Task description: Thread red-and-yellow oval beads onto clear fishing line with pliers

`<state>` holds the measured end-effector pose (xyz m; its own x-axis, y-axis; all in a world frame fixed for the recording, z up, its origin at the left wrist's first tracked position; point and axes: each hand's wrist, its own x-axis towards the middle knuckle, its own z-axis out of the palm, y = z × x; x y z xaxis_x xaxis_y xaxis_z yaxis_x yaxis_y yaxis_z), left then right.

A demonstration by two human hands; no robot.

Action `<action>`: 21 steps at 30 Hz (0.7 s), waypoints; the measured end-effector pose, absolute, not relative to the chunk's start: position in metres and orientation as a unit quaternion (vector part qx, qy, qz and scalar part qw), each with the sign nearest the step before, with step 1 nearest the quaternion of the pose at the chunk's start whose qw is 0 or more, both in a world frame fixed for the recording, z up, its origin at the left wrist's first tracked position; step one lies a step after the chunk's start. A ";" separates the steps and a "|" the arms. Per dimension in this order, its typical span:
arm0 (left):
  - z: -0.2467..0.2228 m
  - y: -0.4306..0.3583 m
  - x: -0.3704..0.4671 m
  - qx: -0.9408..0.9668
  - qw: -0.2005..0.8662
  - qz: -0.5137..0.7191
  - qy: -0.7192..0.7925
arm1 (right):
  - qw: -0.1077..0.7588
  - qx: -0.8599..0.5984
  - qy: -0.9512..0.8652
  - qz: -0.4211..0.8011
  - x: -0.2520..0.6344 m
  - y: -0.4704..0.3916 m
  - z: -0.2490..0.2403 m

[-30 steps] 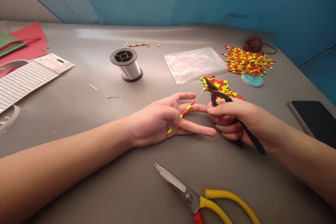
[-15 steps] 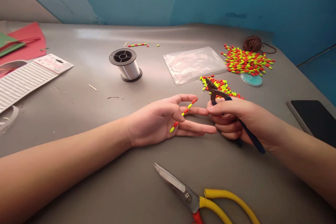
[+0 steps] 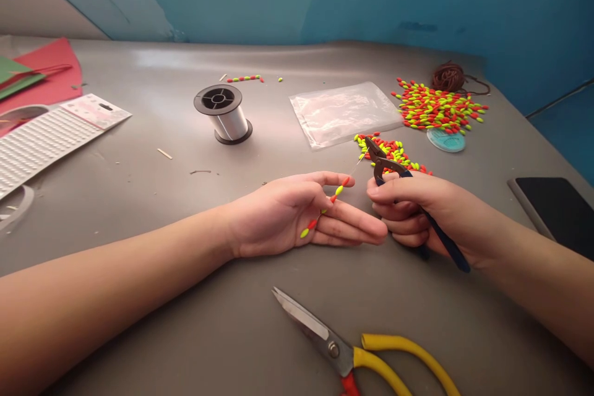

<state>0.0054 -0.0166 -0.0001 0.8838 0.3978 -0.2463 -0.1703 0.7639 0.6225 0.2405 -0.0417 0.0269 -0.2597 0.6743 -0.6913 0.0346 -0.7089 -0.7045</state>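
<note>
Palm up, my left hand (image 3: 297, 213) has a short string of red and yellow beads (image 3: 339, 190) between thumb and index finger, the lower beads lying over the palm. My right hand (image 3: 417, 207) is wrapped round dark-handled pliers (image 3: 385, 164), whose jaws point up and left. A thin line runs from the top bead to the jaws. Behind the pliers lies a small heap of red and yellow beads (image 3: 394, 151). Scissors (image 3: 331, 346) with yellow handles rest nearest me.
A spool (image 3: 229, 124) stands beyond my left hand. A plastic bag (image 3: 346, 114), a larger bead pile (image 3: 439, 105), a turquoise disc (image 3: 445, 140) and brown cord (image 3: 448, 77) lie farther back. A phone (image 3: 554, 210) is at the right, a white bead sheet (image 3: 41, 148) at the left.
The lower fingers of my left hand have drawn together, and the index finger has shifted slightly. The upper beads sit a little lower and farther right. My right hand has hardly moved.
</note>
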 end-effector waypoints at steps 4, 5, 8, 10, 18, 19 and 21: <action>0.002 -0.017 0.006 0.319 0.916 0.141 0.196 | 0.226 -0.563 -0.311 0.731 0.239 -0.040 0.028; 0.003 -0.017 0.006 0.322 0.916 0.138 0.197 | 0.229 -0.562 -0.310 0.732 0.239 -0.040 0.029; 0.003 -0.018 0.007 0.328 0.915 0.134 0.195 | 0.234 -0.561 -0.307 0.733 0.238 -0.040 0.029; 0.002 -0.017 0.007 0.329 0.916 0.133 0.188 | 0.231 -0.562 -0.307 0.732 0.237 -0.041 0.029; -0.002 -0.018 0.006 0.336 0.915 0.144 0.167 | 0.234 -0.559 -0.301 0.736 0.239 -0.042 0.027; -0.001 -0.019 0.007 0.337 0.915 0.145 0.168 | 0.235 -0.558 -0.299 0.738 0.239 -0.042 0.027; -0.001 -0.019 0.007 0.337 0.914 0.146 0.171 | 0.238 -0.560 -0.295 0.737 0.240 -0.042 0.028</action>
<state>0.0071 -0.0187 -0.0005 0.8986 0.3829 -0.2143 -0.1524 0.7303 0.6659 0.2396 -0.0417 0.0276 -0.2601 0.6805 -0.6850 -0.0206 -0.7132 -0.7007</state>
